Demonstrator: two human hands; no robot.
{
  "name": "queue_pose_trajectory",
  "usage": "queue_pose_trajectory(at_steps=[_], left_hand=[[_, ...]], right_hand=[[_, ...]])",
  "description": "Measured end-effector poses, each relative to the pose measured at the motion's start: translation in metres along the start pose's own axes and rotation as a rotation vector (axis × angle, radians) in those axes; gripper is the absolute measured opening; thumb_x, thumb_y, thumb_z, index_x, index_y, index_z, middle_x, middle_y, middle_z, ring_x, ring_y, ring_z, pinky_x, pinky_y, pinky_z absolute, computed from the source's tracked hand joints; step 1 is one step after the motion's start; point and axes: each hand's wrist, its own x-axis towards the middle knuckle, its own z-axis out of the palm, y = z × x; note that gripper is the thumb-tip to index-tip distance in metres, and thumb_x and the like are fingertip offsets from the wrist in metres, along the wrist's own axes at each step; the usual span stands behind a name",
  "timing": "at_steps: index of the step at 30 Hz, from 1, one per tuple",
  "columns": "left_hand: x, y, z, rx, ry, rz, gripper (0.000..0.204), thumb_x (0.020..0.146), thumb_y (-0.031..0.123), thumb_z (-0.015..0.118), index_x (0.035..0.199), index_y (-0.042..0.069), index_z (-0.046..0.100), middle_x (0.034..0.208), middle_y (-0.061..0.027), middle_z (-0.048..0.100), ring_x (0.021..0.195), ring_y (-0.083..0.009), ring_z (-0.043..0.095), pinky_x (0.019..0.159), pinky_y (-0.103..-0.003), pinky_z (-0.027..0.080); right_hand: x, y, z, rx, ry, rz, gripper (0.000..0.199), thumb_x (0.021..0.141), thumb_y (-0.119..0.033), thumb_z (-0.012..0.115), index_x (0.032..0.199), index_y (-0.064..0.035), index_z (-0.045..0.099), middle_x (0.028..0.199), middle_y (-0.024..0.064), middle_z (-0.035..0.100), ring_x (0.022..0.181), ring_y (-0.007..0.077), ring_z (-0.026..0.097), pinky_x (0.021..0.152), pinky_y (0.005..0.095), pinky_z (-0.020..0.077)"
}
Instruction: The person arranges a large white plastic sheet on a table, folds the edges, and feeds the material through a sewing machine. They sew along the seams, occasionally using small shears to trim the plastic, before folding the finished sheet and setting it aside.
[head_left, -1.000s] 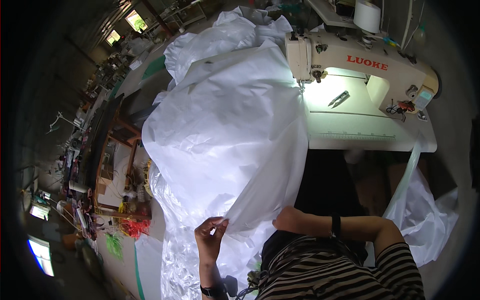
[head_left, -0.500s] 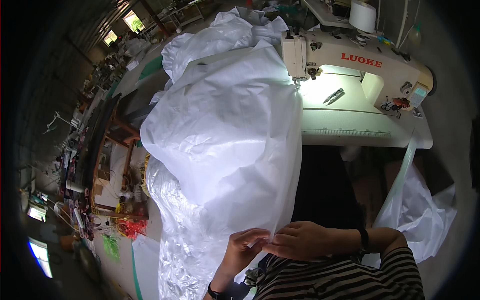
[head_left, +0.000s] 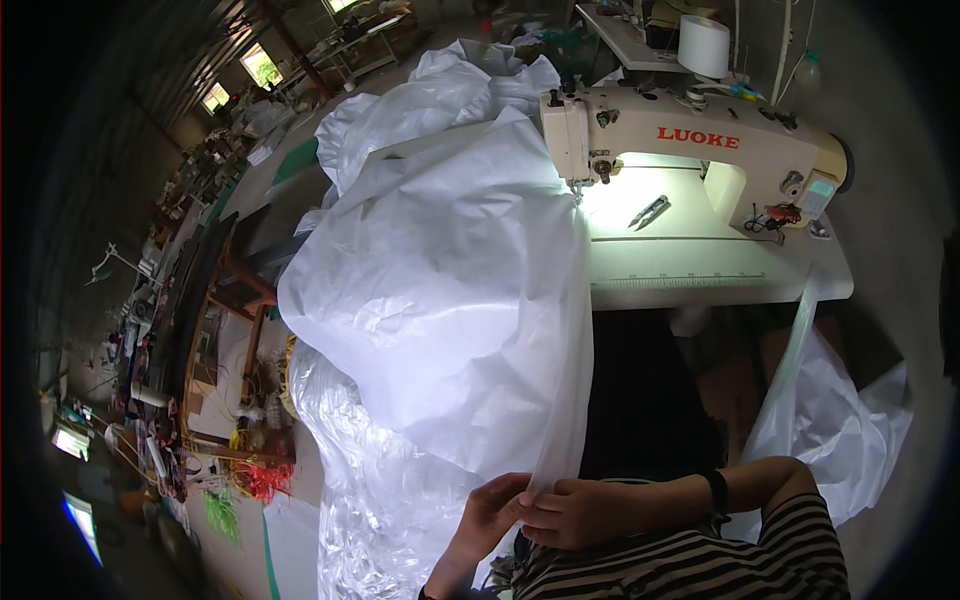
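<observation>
The big white sheet (head_left: 430,270) lies left of the sewing machine (head_left: 700,135). Its right edge runs from under the machine's needle end (head_left: 577,188) down to the person's lap. There the left hand (head_left: 490,510) and the right hand (head_left: 575,513) meet and touch. Both look curled in, pinching the sheet's edge between the fingers, but I can't see every fingertip.

The sheet looks thin and slick. If one hand lets go, the edge could slide and the layers might not match up. If the hands pull too hard, the sheet could tug sideways at the needle, and that could bend the needle or tear a hole. The shiny heap (head_left: 370,470) hangs low on the left, and its weight could drag the sheet off the counter (head_left: 720,288). Wrinkles near the needle could get caught in a fold. The snips (head_left: 649,212) lie on the counter, just beside the needle end, and could snag the sheet if it swings over them.
</observation>
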Motion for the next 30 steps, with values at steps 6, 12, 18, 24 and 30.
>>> queue_pose_trajectory(at_steps=[6, 12, 18, 24, 30], left_hand=[[0.01, -0.001, 0.01, 0.13, 0.164, -0.133, 0.018, 0.095, 0.005, 0.061, 0.109, -0.005, 0.066, 0.097, -0.0073, 0.07, 0.087, -0.0102, 0.063, 0.076, -0.024, 0.051], [0.009, -0.018, 0.006, -0.141, 0.396, 0.002, 0.007, 0.088, -0.002, 0.067, 0.095, -0.001, 0.067, 0.087, -0.0037, 0.07, 0.077, -0.0092, 0.063, 0.068, -0.023, 0.051], [0.004, -0.02, 0.011, 0.647, 0.335, 0.537, 0.019, 0.087, 0.006, 0.069, 0.106, 0.004, 0.064, 0.087, -0.0095, 0.068, 0.076, -0.0196, 0.068, 0.071, -0.031, 0.054], [0.05, 0.037, 0.031, 0.85, -0.329, 0.804, 0.019, 0.084, 0.005, 0.068, 0.102, 0.004, 0.064, 0.086, -0.0125, 0.065, 0.078, -0.0298, 0.066, 0.07, -0.037, 0.054], [0.05, 0.011, 0.018, 0.86, -0.445, 0.4, 0.023, 0.082, 0.007, 0.065, 0.106, 0.006, 0.064, 0.086, -0.0121, 0.063, 0.079, -0.0309, 0.062, 0.069, -0.04, 0.052]], right_hand=[[0.004, -0.003, -0.018, 0.0, -0.216, 0.018, 0.028, 0.081, -0.016, 0.068, 0.108, -0.0089, 0.068, 0.108, 0.0061, 0.067, 0.097, 0.0205, 0.065, 0.08, 0.0292, 0.0561], [-0.006, 0.005, -0.004, 0.09, -0.043, 0.042, 0.014, 0.083, -0.015, 0.062, 0.093, -0.0053, 0.063, 0.094, 0.0075, 0.064, 0.085, 0.0191, 0.065, 0.073, 0.0299, 0.0524], [-0.038, 0.05, -0.012, 0.202, 0.495, 0.611, 0.014, 0.094, -0.01, 0.054, 0.104, -0.0047, 0.063, 0.103, 0.0091, 0.066, 0.087, 0.0215, 0.065, 0.078, 0.0356, 0.0536], [-0.029, 0.115, 0.048, 0.614, 0.614, 0.897, 0.028, 0.102, -0.022, 0.044, 0.111, 0.0009, 0.058, 0.097, 0.0083, 0.067, 0.081, 0.016, 0.065, 0.074, 0.0289, 0.0555], [-0.034, 0.203, -0.021, 0.371, 0.624, 1.256, 0.043, 0.098, -0.026, 0.053, 0.13, 0.0033, 0.05, 0.077, 0.009, 0.069, 0.063, 0.0232, 0.067, 0.058, 0.037, 0.0535]])
